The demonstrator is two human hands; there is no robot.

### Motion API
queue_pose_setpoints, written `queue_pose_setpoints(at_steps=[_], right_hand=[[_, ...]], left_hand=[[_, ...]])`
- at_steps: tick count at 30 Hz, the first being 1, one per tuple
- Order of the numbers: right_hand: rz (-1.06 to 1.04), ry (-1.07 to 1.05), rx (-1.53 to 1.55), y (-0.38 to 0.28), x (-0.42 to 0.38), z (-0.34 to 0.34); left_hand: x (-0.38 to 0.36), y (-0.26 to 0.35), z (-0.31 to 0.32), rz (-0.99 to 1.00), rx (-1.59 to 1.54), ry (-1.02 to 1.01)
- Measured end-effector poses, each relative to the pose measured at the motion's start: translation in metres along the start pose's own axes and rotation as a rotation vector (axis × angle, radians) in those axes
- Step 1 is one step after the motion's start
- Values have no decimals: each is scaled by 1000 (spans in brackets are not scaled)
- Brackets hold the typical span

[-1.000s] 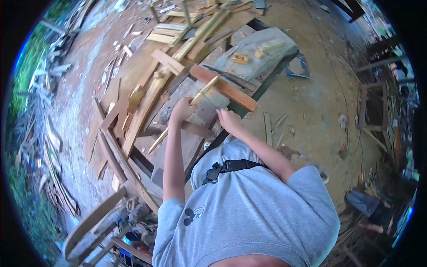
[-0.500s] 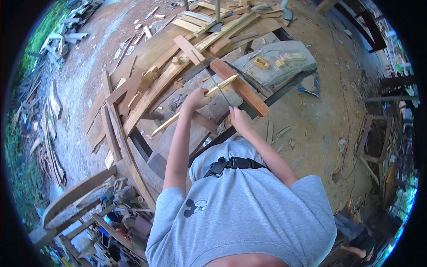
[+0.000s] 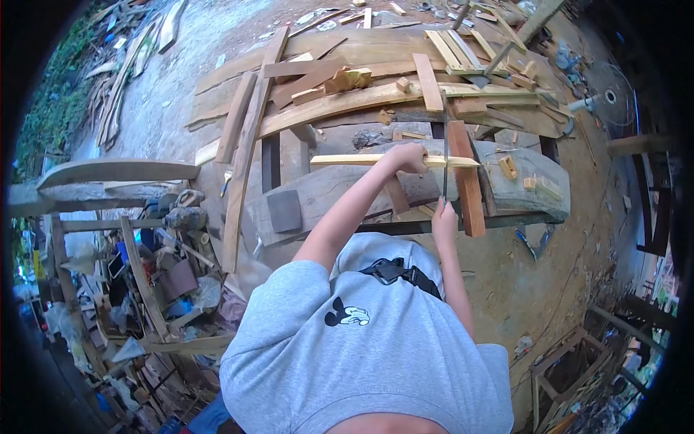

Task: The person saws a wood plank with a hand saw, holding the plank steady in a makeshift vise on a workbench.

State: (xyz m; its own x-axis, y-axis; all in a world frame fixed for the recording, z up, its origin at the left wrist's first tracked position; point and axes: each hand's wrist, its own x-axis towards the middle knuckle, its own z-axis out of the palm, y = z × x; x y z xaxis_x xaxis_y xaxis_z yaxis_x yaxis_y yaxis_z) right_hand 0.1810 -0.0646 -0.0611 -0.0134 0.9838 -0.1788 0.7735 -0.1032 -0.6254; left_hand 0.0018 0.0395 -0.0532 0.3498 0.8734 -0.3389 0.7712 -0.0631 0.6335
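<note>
Upper centre, the left hand (image 3: 409, 157) is closed around a pale wooden strip (image 3: 376, 160) lying across a reddish board (image 3: 465, 177). The right hand (image 3: 444, 215) grips a handsaw (image 3: 445, 155) whose blade stands upright against the strip. Bare dirt (image 3: 578, 239) opens at right; the slab workbench (image 3: 520, 195) edge runs below. Earlier, the strip sat tilted.

Bare dirt ground (image 3: 520, 275) in daylight, strewn with offcuts. Stacked planks (image 3: 347, 87) lie beyond the heavy timber surface (image 3: 520, 192); cluttered scrap (image 3: 144, 289) sits left, grass (image 3: 50, 108) borders.
</note>
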Motion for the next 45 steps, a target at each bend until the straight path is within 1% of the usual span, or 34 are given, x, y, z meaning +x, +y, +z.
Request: queue_pose_setpoints(at_steps=[4,7,12,16,18,21,22,24,26,28,29,30,32,34,37,39,40,42,44,45], right_hand=[[-22,6,8,0,-1,-1],[3,7,24,1,-4,-1],[11,-37,73,6,-9,-1],[-15,13,56,11,-14,2],[18,-8,25,8,-18,-1],[84,-43,-16,-8,-24,-14],[99,-26,-13,-1,-23,-9],[30,-29,21,19,-18,3],[78,-18,17,14,-20,0],[1,43,84,21,-21,8],[29,28,59,26,-19,12],[20,69,58,27,-19,15],[45,59,-11,27,-20,15],[1,72,40,23,-23,10],[63,72,46,26,-26,12],[70,73,74,20,-29,5],[67,78,81,18,-29,2],[82,122,42,17,-31,1],[49,110,-12,17,-32,3],[49,112,-16,17,-32,3]], left_hand=[[-2,2,2,-4,5,19],[-4,2,9,12,43,26],[-15,6,19,20,130,162],[-19,9,24,12,155,178],[-21,5,28,121,189,256],[-22,6,31,136,173,291],[-24,8,32,156,176,281],[-28,10,33,140,230,333],[-24,4,41,171,271,346],[-25,3,49,171,366,458],[-27,3,51,200,372,458],[-28,5,50,178,404,452],[-29,9,49,149,449,451],[-27,6,51,136,475,448],[-25,8,52,139,480,395],[-29,13,51,135,498,437],[-29,13,49,163,476,435],[-29,15,47,210,455,430],[-29,13,49,197,434,458],[-29,13,50,218,419,507]])
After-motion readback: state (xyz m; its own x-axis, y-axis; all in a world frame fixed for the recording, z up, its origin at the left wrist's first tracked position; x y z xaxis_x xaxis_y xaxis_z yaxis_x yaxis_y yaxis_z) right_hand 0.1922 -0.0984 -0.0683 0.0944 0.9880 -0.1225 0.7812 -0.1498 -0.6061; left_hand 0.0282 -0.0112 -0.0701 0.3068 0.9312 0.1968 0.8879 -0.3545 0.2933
